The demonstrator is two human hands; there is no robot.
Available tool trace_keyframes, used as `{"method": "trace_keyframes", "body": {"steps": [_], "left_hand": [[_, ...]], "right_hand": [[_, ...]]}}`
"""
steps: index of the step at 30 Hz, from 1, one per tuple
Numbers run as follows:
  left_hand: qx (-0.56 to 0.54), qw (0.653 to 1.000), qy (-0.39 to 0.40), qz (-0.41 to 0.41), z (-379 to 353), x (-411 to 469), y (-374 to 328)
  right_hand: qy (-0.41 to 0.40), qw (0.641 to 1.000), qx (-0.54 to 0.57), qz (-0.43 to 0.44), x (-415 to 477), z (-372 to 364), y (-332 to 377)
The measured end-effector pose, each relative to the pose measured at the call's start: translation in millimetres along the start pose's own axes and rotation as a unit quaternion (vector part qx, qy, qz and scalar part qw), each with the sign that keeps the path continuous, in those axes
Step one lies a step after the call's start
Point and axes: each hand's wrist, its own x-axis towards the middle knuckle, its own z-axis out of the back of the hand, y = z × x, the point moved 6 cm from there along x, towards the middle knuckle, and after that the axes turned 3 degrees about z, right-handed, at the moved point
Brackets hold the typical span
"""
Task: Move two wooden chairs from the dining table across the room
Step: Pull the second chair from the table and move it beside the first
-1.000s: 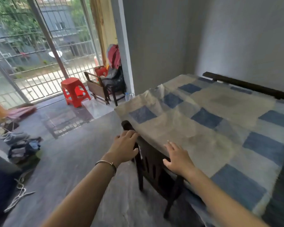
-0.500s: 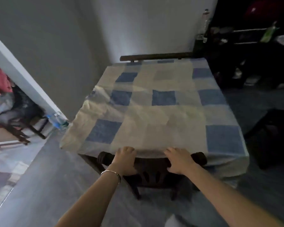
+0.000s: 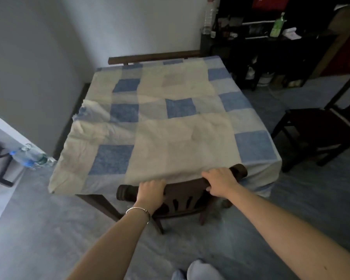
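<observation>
1. Table (image 3: 170, 122): I see the near chair (image 3: 182, 197) tucked under its edge, not yet moved.
2. Far chair (image 3: 154, 57): untouched behind the table.
3. Left hand (image 3: 151, 191), right hand (image 3: 220, 183): fingers curled closed over the near chair's top rail.

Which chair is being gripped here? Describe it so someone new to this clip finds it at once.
Start at the dining table under the blue-and-cream checked cloth. The gripped chair is tucked in at its near edge, the left hand and right hand on its top rail. Unlike the dark chair standing free at right, its rail ends poke from under the cloth.
</observation>
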Motion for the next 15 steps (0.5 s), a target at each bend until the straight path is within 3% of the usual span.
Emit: {"method": "trace_keyframes", "body": {"steps": [15], "left_hand": [[-0.018, 0.998, -0.048, -0.020, 25.5, -42.4, -18.1]], "right_hand": [[-0.087, 0.996, 0.013, 0.030, -61.1, 18.0, 8.6]]}}
